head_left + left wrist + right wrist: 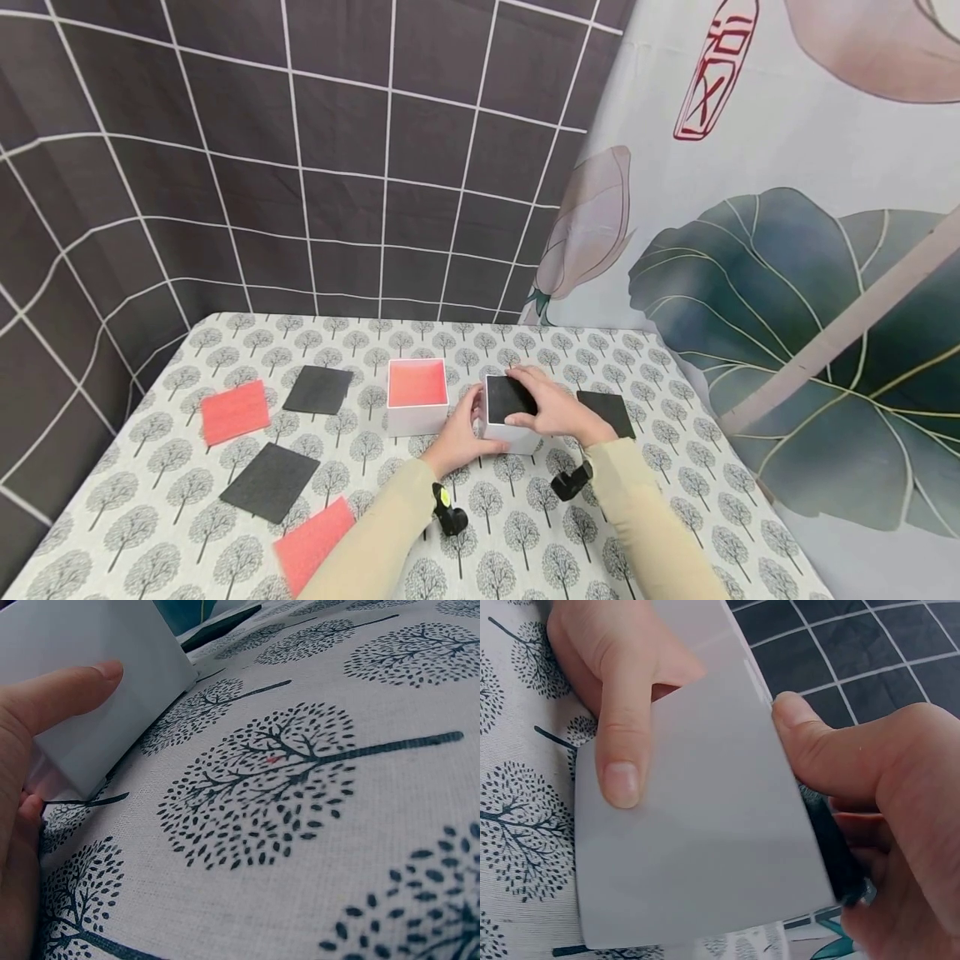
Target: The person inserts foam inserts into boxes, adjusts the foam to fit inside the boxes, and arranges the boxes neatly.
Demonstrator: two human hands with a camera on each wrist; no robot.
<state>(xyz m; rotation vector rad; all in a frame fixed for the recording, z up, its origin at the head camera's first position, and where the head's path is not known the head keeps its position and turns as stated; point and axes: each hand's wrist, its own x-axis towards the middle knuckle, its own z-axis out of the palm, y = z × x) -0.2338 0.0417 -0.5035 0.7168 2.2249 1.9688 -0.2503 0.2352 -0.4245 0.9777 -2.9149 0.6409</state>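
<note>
A white open-topped box (509, 438) stands on the tree-print cloth. My left hand (459, 437) grips its left side, with the thumb (79, 694) along the near wall. A black felt sheet (506, 397) lies at the top of this box. My right hand (553, 406) holds the sheet from the right, the thumb at the near rim and the fingers toward the far side. In the right wrist view, dark felt (836, 855) shows between the box wall and my curled right fingers. The inside of the box is hidden.
Left of my hands stands a second white box (416, 419) with a red lining (417, 382). Black sheets (318, 389) (271, 482) and red sheets (235, 412) (314, 542) lie farther left. Another black sheet (607, 410) lies beside my right wrist.
</note>
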